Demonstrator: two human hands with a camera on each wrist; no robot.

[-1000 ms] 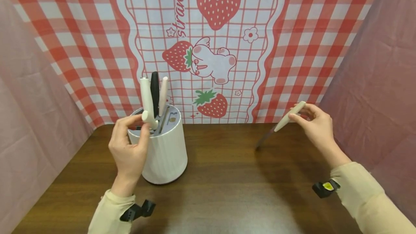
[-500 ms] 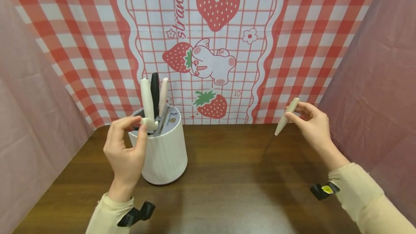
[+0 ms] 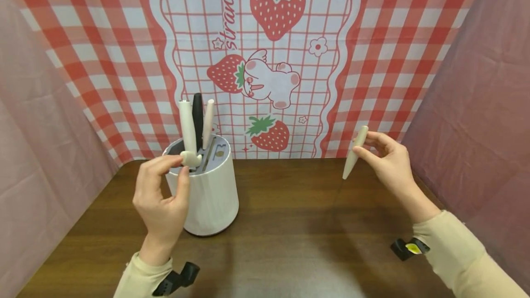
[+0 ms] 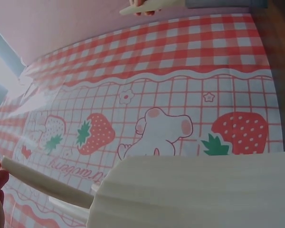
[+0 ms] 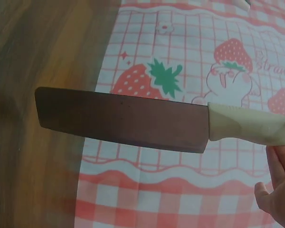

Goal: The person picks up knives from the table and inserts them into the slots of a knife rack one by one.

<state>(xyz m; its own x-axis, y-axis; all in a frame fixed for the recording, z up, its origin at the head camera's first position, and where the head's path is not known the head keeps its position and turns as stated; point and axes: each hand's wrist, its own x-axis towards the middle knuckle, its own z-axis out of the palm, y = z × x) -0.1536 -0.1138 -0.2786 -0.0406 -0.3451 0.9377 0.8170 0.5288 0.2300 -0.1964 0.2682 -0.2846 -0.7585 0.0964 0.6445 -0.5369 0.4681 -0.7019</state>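
Observation:
My right hand (image 3: 389,164) pinches a kitchen knife by its cream handle (image 3: 354,153), above the table on the right. Its broad dark blade (image 5: 121,118) shows side-on in the right wrist view; in the head view it is nearly edge-on and faint. My left hand (image 3: 161,197) has thumb and fingertips at the end of a cream handle (image 3: 192,159) that sticks out of a white ribbed knife block (image 3: 211,201). The left wrist view shows that handle (image 4: 47,185) with fingers at its tip; what lies below it is hidden in the block.
More handles stand in the block behind: a white one (image 3: 188,128), a black one (image 3: 197,121) and a pale pink one (image 3: 208,124). A strawberry-print cloth (image 3: 277,82) hangs behind the brown wooden table (image 3: 285,243). Pink cloth (image 3: 472,118) hangs at both sides.
My right hand has moved left with the knife, whose handle has turned more upright. The handle at my left fingertips has tipped lower; the left hand has shifted slightly.

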